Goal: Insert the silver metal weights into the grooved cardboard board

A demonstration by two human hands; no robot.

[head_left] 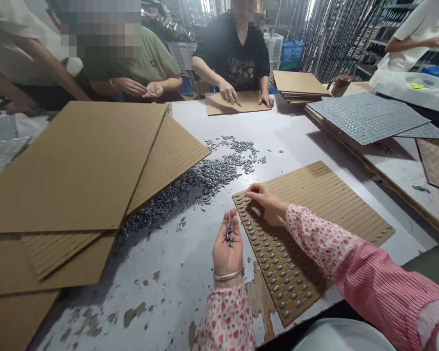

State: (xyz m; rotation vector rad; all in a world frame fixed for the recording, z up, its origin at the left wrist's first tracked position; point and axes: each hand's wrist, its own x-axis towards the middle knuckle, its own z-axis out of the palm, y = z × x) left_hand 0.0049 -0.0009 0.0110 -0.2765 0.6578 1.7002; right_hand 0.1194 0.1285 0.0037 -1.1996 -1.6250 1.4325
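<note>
My left hand [228, 246] is palm up and cupped around several small grey spindle-shaped metal pieces [229, 236]. It hovers beside the left edge of a brown grooved board [322, 195]. Over the board's far left corner, my right hand [265, 199] has its thumb and fingertips pinched together at the end of a row. What those fingertips hold, if anything, is too small to make out. Rows of the same grey pieces [278, 267] lie in the grooves along the board's left side, and a few sit near its right corner.
A heap of loose grey pieces [208, 178] spreads across the white table [142, 292]. Stacked brown boards [66, 165] stand at left, partly over the heap. Grey filled boards [369, 114] lie at right. Across the table, a person in black [237, 53] works on another board.
</note>
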